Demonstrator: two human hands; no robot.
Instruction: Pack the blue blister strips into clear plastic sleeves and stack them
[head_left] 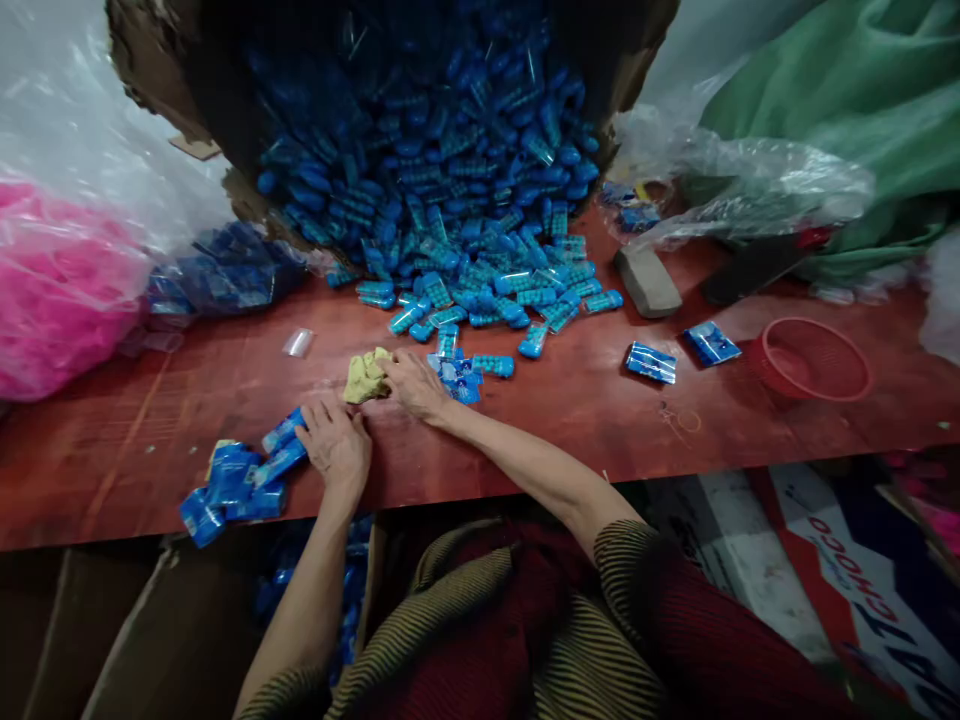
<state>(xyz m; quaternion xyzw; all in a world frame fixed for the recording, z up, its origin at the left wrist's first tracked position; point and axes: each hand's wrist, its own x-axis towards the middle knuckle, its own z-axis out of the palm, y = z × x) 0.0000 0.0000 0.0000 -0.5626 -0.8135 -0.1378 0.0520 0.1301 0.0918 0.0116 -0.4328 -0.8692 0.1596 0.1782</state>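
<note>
My right hand point(418, 388) has its fingers closed on the right edge of a crumpled yellow cloth point(365, 376) that lies on the red table. Beside it, my left hand point(335, 442) rests palm down with fingers spread, its fingertips close to several small blue packets point(234, 475) heaped near the front edge. Whether the left fingers touch the nearest packet cannot be made out. Under my right wrist lie flat blue printed pieces point(461, 380), with a clear blue-capped tube point(493, 366) just beyond them.
A large torn carton point(169, 75) spills many blue-capped tubes point(480, 270) onto the table point(555, 430). To the right are a grey block point(648, 282), two blue packets point(651, 363) and a red basket point(814, 360). A bag of pink pieces point(64, 290) stands left.
</note>
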